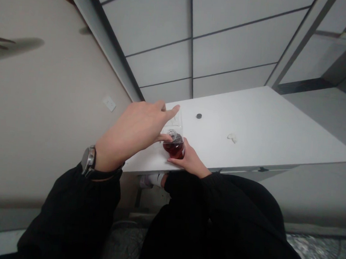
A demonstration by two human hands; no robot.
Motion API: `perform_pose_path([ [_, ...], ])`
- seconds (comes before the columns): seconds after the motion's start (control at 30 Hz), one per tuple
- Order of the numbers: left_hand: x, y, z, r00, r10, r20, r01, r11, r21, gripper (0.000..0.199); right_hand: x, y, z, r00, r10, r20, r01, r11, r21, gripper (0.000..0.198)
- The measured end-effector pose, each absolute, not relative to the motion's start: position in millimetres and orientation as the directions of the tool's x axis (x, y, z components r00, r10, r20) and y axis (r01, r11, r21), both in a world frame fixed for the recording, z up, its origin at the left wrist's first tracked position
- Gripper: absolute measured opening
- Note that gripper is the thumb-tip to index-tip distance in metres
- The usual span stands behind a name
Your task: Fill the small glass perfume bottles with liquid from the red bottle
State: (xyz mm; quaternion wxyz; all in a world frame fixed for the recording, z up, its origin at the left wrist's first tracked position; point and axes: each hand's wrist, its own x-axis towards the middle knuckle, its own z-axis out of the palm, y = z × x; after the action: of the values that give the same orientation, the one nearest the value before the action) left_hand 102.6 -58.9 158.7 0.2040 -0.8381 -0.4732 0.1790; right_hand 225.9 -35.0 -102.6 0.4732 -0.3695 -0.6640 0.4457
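My right hand [190,159] is wrapped round the side of a clear bottle [176,149] of dark red liquid, which stands uncapped near the front edge of the white table. Over the bottle's neck, my left hand [143,125] spans a clear, box-like plastic piece [173,120] between its thumb and stretched index finger. The bottle mouth shows through or beside this plastic; its exact shape is hard to make out. The left thumb tip lies close to the bottle mouth. My other left fingers are hidden behind the hand.
A small black cap [199,116] lies on the white table [266,125] beyond the bottle. To the right rests a crumpled whitish scrap [232,138]. A wall with a socket [109,103] borders the left, and panelled doors [233,46] rise behind the table.
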Motion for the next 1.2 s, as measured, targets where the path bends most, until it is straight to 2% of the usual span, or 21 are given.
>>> perform_pose_path([
  [0.63, 105.1, -59.9, 159.5, 0.456, 0.883, -0.108, 0.748, -0.446, -0.492, 0.067, 226.0, -35.5, -102.1, -0.277, 0.912, 0.303, 0.062, 0.331, -0.941, 0.085],
  [1.0, 104.4, -59.1, 158.7, 0.466, 0.878, -0.109, 0.724, -0.449, -0.523, 0.07, 226.8, -35.5, -100.3, -0.284, 0.913, 0.294, 0.069, 0.325, -0.943, 0.085],
  [1.2, 103.7, -59.3, 158.4, 0.446, 0.888, -0.11, 0.751, -0.438, -0.493, 0.072, 226.0, -34.3, -103.0, -0.293, 0.909, 0.297, 0.04, 0.322, -0.946, 0.085],
])
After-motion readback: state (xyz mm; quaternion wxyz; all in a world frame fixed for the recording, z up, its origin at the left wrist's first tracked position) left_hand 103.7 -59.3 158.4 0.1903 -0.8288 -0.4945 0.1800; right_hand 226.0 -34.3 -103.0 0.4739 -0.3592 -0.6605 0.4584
